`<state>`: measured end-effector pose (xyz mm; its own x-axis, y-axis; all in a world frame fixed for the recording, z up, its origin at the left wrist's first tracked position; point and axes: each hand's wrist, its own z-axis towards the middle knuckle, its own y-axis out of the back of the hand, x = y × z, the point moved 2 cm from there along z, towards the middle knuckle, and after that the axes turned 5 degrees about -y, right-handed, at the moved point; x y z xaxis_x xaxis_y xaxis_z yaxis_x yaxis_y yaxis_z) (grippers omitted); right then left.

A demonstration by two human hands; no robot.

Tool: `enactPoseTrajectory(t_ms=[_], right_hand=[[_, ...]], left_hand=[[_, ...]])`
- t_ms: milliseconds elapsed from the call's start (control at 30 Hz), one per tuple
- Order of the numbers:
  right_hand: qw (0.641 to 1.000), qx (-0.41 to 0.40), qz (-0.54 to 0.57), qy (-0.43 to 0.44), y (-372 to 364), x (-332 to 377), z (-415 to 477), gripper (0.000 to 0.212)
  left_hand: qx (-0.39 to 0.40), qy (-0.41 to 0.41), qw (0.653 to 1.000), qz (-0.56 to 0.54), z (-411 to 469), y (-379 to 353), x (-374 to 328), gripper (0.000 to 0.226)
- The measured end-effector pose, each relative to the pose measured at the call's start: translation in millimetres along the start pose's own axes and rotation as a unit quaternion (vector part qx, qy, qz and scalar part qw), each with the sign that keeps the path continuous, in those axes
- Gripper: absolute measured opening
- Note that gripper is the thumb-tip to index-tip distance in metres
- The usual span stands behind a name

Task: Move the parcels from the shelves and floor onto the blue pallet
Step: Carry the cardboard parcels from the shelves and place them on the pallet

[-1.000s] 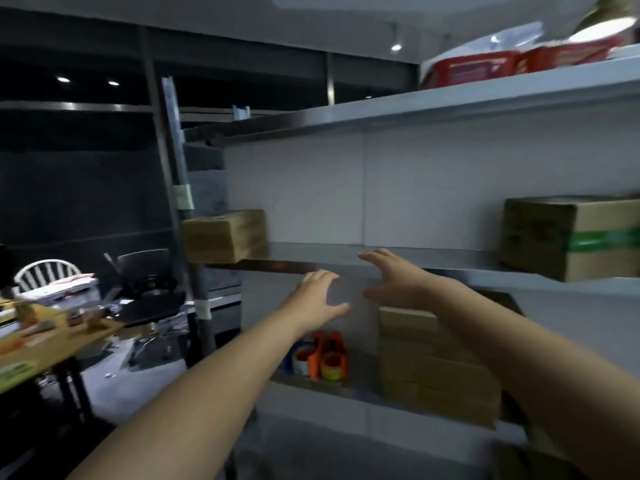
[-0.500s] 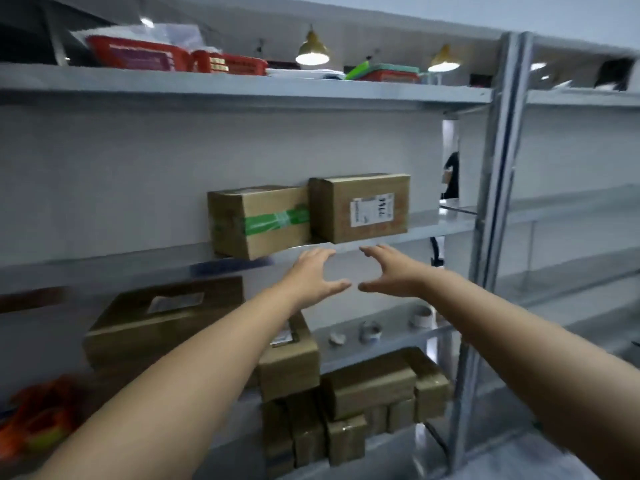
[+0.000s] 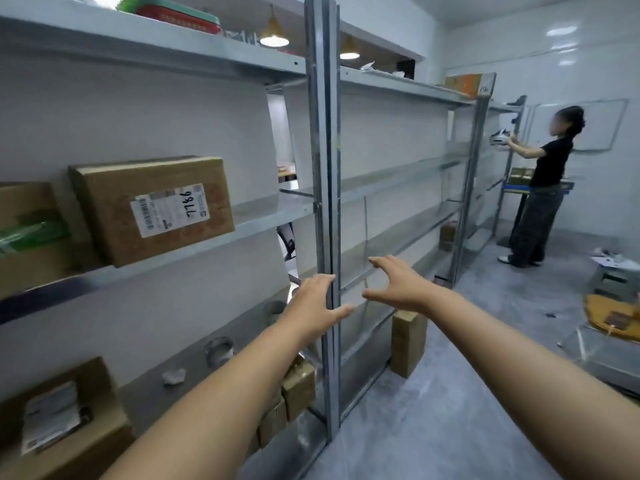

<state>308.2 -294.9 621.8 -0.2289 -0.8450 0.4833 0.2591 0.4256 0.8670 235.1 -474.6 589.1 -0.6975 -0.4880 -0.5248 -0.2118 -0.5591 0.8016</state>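
Parcel (image 3: 152, 209) — brown cardboard box on steel shelf (image 3: 256, 216); L hand (image 3: 311, 306), R hand (image 3: 401, 289) empty, fingers spread.

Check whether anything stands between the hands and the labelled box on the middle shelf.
Nothing visible does. The labelled box sits at the front edge of the shelf, up and left of the left hand, only air between. The right hand is open and empty. The steel post stands right of the box, off that path.

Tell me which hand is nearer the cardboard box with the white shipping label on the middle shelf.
Left. The left hand hovers open below and right of the labelled cardboard box, by the shelf post; the right hand is farther right, past that post.
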Motion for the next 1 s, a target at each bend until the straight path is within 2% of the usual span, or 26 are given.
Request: enactPoseTrajectory(t_ms=[167,500,767,1000], right_hand=[[0.996,0.014,0.024,-0.081,-23.0,-43.2,33.2,0.082],[0.980,-0.023,-0.031,-0.195,13.6,-112.4,90.4,0.084],[0.974,-0.038,-0.052,-0.219,25.7,-195.9,132.9,0.084],[0.973,-0.063,-0.032,-0.219,87.4,-307.4,194.6,0.086]], left_hand=[[0.036,-0.053,0.998,0.014,57.5,-31.0,24.4,0.078],[0.084,-0.147,0.985,-0.014,180.5,-61.9,30.1,0.077],[0.132,-0.151,0.979,-0.038,267.8,-123.8,-3.0,0.075],[0.131,-0.171,0.976,-0.018,370.7,-195.0,-64.5,0.075]])
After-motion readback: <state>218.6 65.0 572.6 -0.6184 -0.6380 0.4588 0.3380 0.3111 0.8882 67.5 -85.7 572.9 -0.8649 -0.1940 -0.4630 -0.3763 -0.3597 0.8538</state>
